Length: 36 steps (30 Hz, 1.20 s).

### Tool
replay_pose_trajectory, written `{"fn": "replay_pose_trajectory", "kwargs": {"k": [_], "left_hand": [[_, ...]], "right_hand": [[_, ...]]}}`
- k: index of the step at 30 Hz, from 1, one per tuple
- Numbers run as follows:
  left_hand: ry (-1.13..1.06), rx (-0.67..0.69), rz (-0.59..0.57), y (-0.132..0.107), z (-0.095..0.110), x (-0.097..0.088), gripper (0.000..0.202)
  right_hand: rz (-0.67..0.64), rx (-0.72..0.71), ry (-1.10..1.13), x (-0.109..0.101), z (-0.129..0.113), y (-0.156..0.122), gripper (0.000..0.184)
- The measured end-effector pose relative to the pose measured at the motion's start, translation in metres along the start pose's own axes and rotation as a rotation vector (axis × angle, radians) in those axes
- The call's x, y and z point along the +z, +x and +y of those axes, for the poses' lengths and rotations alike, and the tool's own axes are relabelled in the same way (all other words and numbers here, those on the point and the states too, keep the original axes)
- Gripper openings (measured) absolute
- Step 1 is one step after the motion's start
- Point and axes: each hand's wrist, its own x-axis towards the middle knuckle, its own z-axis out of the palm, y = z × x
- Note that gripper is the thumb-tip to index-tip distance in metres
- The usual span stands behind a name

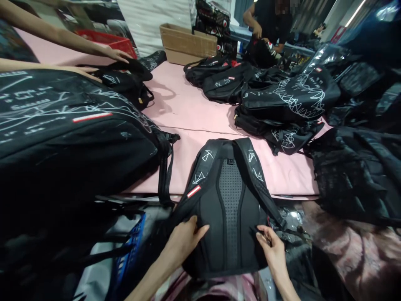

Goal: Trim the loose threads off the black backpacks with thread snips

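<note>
- Holding one black backpack [232, 209] with our two hands, we are seeing its back side, with the padded panel and the two shoulder straps [200, 169] facing us.
- Our left hand [188, 236] is gripping the left side of the backpack; the thumb is lying on the panel, and the other fingers are curling at the edge, where we are not seeing all of them.
- Our right hand [272, 244] is pinching the right edge between the thumb and the bent fingers.
- The backpack is reaching over the near edge of the pink table [175, 108], with its top above the table and its bottom toward our body.
- The straps are showing white drawn lines, and a red and white label [194, 191] is sitting on the left one.
- On our left, a big black bag [131, 142] is standing close; beyond it, another person's hands [117, 54] are touching a smaller bag [120, 83].
- On our right, more black bags [282, 98] are lying in a pile.
- Farther away, a cardboard box [188, 42] is standing to the right of a red crate [123, 45], and a person in dark clothes [269, 21] is handling another bag.
</note>
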Motion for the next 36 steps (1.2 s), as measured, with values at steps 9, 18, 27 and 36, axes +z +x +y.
{"fn": "replay_pose_trajectory", "kwargs": {"k": [9, 18, 27, 36], "left_hand": [[0.140, 0.493, 0.675, 0.085, 0.017, -0.033, 0.041], [0.076, 0.615, 0.575, 0.168, 0.078, -0.106, 0.032], [0.414, 0.640, 0.041, 0.229, 0.164, -0.053, 0.022], [0.519, 0.513, 0.036, 0.233, 0.155, -0.023, 0.010]], "right_hand": [[-0.260, -0.308, 0.094, 0.096, -0.093, 0.089, 0.031], [-0.047, -0.713, -0.383, 0.057, -0.121, 0.221, 0.029], [-0.345, -0.732, -0.884, 0.035, -0.141, 0.241, 0.020], [-0.596, -0.967, -0.444, 0.018, -0.132, 0.173, 0.026]]}}
